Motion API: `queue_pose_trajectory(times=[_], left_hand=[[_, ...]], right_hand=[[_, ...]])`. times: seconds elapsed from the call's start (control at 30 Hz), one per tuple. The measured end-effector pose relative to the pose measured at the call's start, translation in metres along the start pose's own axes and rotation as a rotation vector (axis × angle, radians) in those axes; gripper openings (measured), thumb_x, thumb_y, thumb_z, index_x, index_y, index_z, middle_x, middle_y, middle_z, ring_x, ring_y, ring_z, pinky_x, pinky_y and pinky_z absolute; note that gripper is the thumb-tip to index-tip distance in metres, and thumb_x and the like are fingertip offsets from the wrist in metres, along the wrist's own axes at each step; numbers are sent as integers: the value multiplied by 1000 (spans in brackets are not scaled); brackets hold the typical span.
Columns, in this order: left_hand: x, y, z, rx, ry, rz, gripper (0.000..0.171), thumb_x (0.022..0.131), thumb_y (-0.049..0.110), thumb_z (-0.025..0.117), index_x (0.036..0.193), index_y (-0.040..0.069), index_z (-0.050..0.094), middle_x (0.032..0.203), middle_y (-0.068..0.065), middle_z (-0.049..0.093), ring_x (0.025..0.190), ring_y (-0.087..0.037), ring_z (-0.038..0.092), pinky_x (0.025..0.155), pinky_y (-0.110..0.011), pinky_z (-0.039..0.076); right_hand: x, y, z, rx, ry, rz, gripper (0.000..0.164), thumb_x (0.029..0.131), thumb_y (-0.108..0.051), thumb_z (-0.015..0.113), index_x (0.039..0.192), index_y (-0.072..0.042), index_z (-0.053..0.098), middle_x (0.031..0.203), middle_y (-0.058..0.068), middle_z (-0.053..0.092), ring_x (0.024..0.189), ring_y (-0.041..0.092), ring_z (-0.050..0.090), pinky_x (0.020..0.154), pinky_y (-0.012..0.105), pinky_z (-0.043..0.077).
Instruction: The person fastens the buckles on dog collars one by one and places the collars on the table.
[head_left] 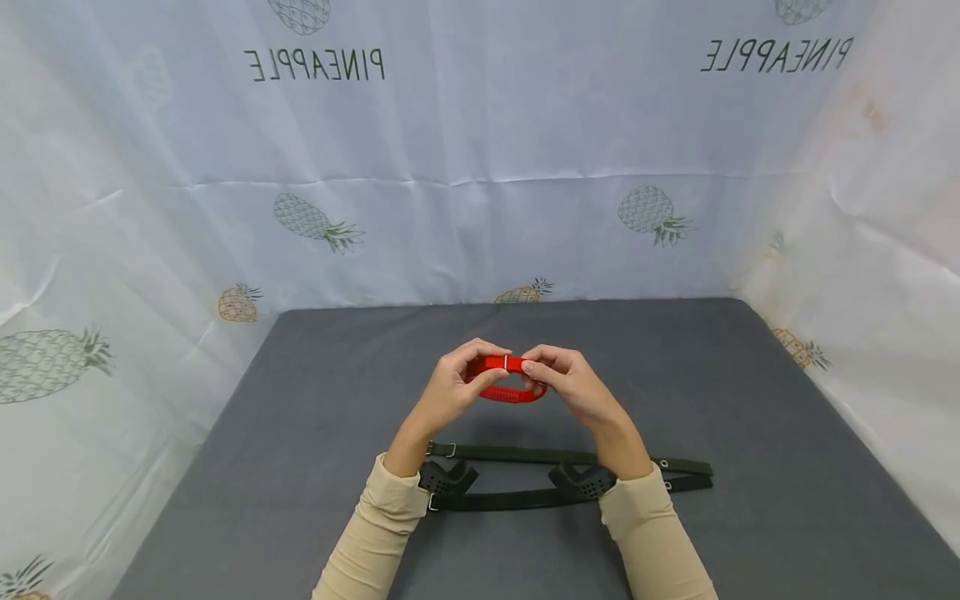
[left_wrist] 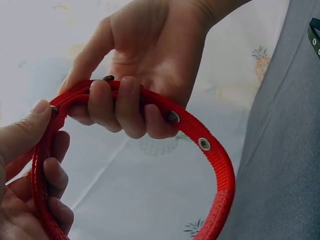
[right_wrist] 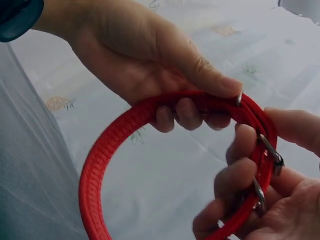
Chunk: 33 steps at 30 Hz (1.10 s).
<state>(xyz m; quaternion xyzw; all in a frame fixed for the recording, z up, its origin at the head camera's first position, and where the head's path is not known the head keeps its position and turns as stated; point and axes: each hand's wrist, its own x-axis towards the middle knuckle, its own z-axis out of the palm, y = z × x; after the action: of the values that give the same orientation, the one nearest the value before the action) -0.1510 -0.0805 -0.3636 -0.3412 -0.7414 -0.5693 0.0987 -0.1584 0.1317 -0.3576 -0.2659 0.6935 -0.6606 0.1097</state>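
Note:
A red dog collar is closed into a loop and held up above the table between both hands. My left hand grips its left part, thumb on the outside and fingers curled inside the loop. On the other side my right hand pinches the overlapping strap beside the buckle. In the right wrist view the metal buckle and a metal ring show near the right fingers. An eyelet is visible along the band in the left wrist view.
On the grey table, below the forearms, lie a green strap and a black strap, both stretched out sideways with buckles at the left. White pineapple-print curtains enclose the back and sides. Each wrist wears a black device.

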Motion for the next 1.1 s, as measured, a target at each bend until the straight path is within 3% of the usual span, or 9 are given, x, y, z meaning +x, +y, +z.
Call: queue_pose_trajectory(times=[0.17, 0.33, 0.47, 0.7, 1.0, 1.1], left_hand=[[0, 0, -1, -48, 20, -17, 28, 91, 10, 65, 114, -5, 62, 101, -23, 62, 78, 0, 59, 73, -18, 54], [0, -1, -2, -103, 36, -51, 38, 91, 23, 64, 116, -6, 61, 99, -26, 61, 81, 2, 59, 77, -17, 54], [0, -2, -1, -118, 25, -68, 40, 92, 24, 63, 118, -6, 60, 98, -26, 60, 79, 1, 57, 75, -16, 52], [-1, -6, 1, -137, 15, -116, 27, 92, 4, 62, 117, -6, 61, 99, -27, 60, 83, 2, 59, 78, -18, 54], [-1, -11, 1, -97, -14, -129, 32, 93, 20, 64, 119, 1, 62, 100, -21, 62, 83, -1, 60, 78, -25, 55], [-1, -12, -1, -73, -25, -142, 34, 93, 25, 64, 120, 3, 63, 101, -19, 64, 84, -10, 60, 76, -26, 54]], right_hand=[[-2, 1, -7, -10, 9, 87, 21, 101, -26, 51, 97, -11, 65, 79, -9, 64, 77, 10, 58, 82, 30, 48], [-5, 6, -19, 13, -56, 91, 28, 103, -28, 46, 97, -5, 62, 82, -7, 64, 79, 11, 59, 92, 34, 46], [-10, 11, -27, 82, -136, 50, 20, 103, -21, 46, 101, -13, 64, 85, -7, 65, 80, 9, 59, 89, 25, 49], [-14, 14, -34, 162, -203, -21, 23, 101, -9, 48, 108, -22, 66, 92, -10, 65, 83, 6, 60, 85, 21, 50], [-15, 15, -35, 145, -190, -15, 21, 100, -10, 50, 107, -22, 66, 91, -10, 65, 83, 8, 59, 84, 21, 50], [-14, 16, -36, 136, -191, -15, 21, 100, -10, 49, 107, -22, 65, 90, -9, 64, 82, 7, 58, 83, 22, 49]])
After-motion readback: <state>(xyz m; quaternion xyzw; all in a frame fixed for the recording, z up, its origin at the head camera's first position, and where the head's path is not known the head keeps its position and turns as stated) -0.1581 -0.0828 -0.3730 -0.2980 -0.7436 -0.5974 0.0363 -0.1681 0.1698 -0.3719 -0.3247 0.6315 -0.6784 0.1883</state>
